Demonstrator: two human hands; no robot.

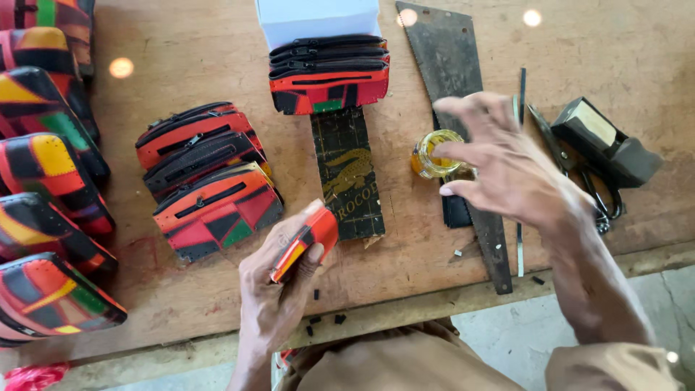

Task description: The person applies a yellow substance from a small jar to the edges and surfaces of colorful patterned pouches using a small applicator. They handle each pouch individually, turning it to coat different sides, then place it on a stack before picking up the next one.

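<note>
My left hand (279, 286) grips a small red, orange and black pouch (310, 239) edge-on above the front of the wooden table (181, 58). My right hand (499, 163) hovers with fingers spread, holding nothing, right beside a small glass jar of yellow glue (431, 154). The jar stands next to a rusty hand saw blade (452, 80) lying diagonally across the table.
Three zipped pouches (210, 177) lie stacked at centre left, more (329, 72) lean against a white box (318, 18) at the back. Colourful bags (43, 188) line the left edge. A dark strip (347, 174), scissors (590, 185) and a dark block (604, 141) lie nearby.
</note>
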